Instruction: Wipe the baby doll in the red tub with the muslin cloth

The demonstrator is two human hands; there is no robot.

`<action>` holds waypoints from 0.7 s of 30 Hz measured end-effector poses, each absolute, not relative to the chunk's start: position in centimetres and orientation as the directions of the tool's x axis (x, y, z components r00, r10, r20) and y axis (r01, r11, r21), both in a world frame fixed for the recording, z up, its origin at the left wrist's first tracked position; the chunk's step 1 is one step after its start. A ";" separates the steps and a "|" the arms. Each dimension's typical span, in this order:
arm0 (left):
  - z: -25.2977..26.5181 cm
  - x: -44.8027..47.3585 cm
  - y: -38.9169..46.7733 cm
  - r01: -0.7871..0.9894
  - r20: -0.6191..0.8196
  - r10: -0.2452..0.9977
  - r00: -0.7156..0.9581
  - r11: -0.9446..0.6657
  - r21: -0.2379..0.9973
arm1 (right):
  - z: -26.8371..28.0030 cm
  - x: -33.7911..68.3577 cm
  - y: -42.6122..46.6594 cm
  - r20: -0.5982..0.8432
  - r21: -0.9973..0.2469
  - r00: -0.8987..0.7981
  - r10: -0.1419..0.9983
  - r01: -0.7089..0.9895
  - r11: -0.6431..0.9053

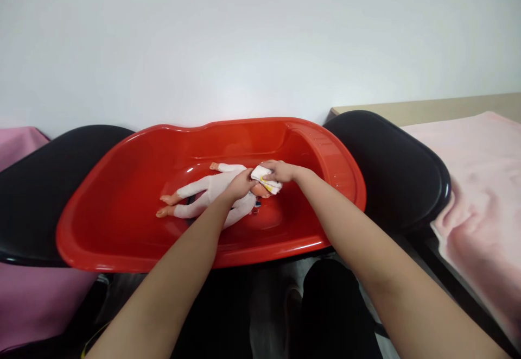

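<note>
Two-handed, reaches into a red tub [122, 201] between black seats [386, 174] to a white-clad doll [220, 184] lying inside, grasping a folded white cloth [272, 186] against its head with the right hand [281, 171] and resting the left hand [241, 185] at its upper chest, too hidden to tell if gripping.

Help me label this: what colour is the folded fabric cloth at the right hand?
The folded fabric cloth is white with yellow markings; see the head view.
</note>
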State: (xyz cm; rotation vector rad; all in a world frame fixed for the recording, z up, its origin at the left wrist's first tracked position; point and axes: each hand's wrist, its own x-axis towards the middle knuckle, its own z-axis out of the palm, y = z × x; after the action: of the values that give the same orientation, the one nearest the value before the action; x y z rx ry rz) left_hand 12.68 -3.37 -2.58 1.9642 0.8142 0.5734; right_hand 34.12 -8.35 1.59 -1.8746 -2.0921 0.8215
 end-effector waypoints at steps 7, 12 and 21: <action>-2.7 12.5 -3.4 0.345 0.059 0.725 0.686 -0.395 0.851 | 1.1 34.8 -8.9 -0.607 -0.502 0.130 0.784 0.702 -0.505; -2.8 12.5 -3.3 0.347 0.034 0.739 0.672 -0.355 0.868 | 1.3 35.5 -8.9 -0.553 -0.564 0.036 0.832 0.719 -0.406; -2.4 12.6 -3.5 0.280 0.067 0.699 0.712 -0.371 0.885 | 0.8 34.6 -8.2 -0.300 -0.652 -0.108 0.948 0.748 -0.121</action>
State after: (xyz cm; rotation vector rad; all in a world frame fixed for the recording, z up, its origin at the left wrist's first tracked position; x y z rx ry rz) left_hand 12.58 -3.49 -2.42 1.9542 0.7529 0.5469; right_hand 34.63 -8.16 0.83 -1.8924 -1.8774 1.0560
